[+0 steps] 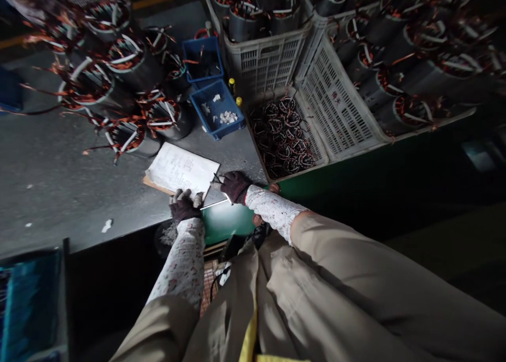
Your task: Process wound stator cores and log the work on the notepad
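A sheet of paper with handwriting on a brown clipboard lies near the front edge of the grey workbench. My left hand, in a dark glove, rests flat on the paper's near corner. My right hand, also gloved, grips a pen whose tip touches the paper's right edge. Both forearms wear patterned sleeve covers.
Several motor stators with copper windings stand on the bench at the left. Two blue bins sit behind the paper. White lattice crates with more stators and coils fill the right. A blue container is at lower left.
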Action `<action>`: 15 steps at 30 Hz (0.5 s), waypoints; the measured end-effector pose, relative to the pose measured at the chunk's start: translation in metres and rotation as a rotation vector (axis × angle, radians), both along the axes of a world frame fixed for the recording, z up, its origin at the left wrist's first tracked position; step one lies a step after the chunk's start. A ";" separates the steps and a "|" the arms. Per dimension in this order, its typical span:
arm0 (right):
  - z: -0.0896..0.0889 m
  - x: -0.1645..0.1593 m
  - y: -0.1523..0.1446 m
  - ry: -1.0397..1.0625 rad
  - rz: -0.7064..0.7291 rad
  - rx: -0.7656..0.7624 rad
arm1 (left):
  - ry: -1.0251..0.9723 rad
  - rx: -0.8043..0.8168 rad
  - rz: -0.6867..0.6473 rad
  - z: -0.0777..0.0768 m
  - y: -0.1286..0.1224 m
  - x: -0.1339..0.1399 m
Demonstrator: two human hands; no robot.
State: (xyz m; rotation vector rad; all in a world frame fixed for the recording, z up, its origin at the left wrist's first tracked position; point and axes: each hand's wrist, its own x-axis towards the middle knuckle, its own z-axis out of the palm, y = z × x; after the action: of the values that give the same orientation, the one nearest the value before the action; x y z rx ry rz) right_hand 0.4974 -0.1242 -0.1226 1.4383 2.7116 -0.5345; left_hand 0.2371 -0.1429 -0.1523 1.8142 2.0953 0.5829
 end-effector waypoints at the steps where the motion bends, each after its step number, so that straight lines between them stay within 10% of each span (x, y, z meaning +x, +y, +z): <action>1: 0.001 0.000 0.000 -0.014 -0.005 -0.009 | -0.002 0.002 0.007 0.001 0.000 0.001; 15: 0.009 0.000 -0.001 -0.047 -0.017 -0.053 | -0.015 0.032 0.036 0.004 -0.007 0.009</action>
State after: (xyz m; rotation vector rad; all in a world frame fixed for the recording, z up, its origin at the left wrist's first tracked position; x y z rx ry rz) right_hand 0.4973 -0.1255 -0.1138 1.4442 2.6304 -0.5613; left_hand 0.2461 -0.1499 -0.1480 1.7874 2.1242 0.6401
